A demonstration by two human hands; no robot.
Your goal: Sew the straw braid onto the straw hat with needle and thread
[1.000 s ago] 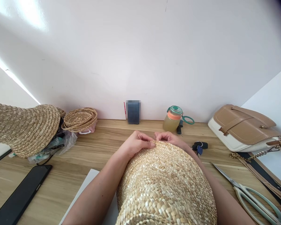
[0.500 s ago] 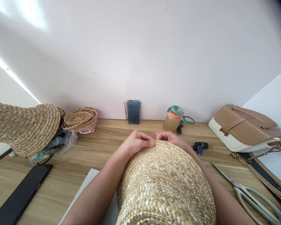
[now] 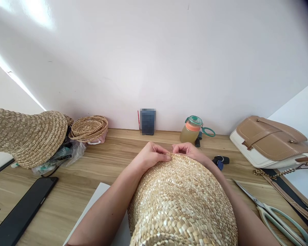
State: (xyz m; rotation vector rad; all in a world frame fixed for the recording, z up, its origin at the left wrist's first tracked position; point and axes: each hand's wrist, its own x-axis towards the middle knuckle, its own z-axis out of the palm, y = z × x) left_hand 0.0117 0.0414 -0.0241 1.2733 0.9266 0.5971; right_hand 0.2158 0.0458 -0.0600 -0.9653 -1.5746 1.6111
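Observation:
A woven straw hat fills the lower middle of the view, its far edge turned away from me. My left hand pinches that far edge between thumb and fingers. Close beside it, my right hand is closed at the same edge, thumb and forefinger together. Part of the right hand is hidden behind the straw, and whatever its fingertips hold is too small to make out. Both forearms reach around the sides of the hat.
Scissors, keys and a handbag lie on the right. A jar of liquid stands at the back. On the left are coiled straw braid, another straw hat and a black phone.
The view has shifted slightly. Both hands stay at the hat's far edge, with the right fingers moved only a little.

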